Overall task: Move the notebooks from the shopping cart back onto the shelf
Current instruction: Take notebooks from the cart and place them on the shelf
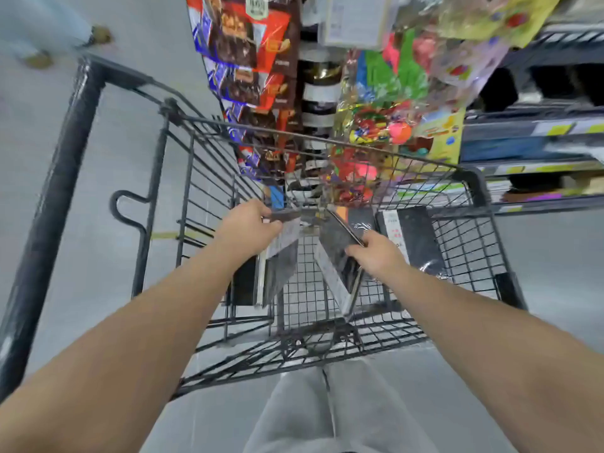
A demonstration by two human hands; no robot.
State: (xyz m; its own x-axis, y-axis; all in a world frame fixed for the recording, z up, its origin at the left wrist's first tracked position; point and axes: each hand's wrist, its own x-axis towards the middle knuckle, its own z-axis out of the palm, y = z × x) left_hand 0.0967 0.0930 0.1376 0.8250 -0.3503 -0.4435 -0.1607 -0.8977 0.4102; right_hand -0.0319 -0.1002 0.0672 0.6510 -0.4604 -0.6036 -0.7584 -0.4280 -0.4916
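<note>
I see my left hand (248, 223) gripping a dark shrink-wrapped notebook (281, 269) and my right hand (376, 253) pinching a second glossy notebook (336, 253) inside the black wire-mesh shopping cart (470, 178).

Two bare arms, the left arm (130, 338) and the right arm (490, 338), uncovered all the way to the wrists. Bare left hand (248, 223) and bare right hand (376, 253) too, knuckles plain to see. Lower down, soft light grey trousers (359, 416), loose and a bit wrinkled, with a thin dark line down the middle between the two legs. All slightly blurry.
</note>
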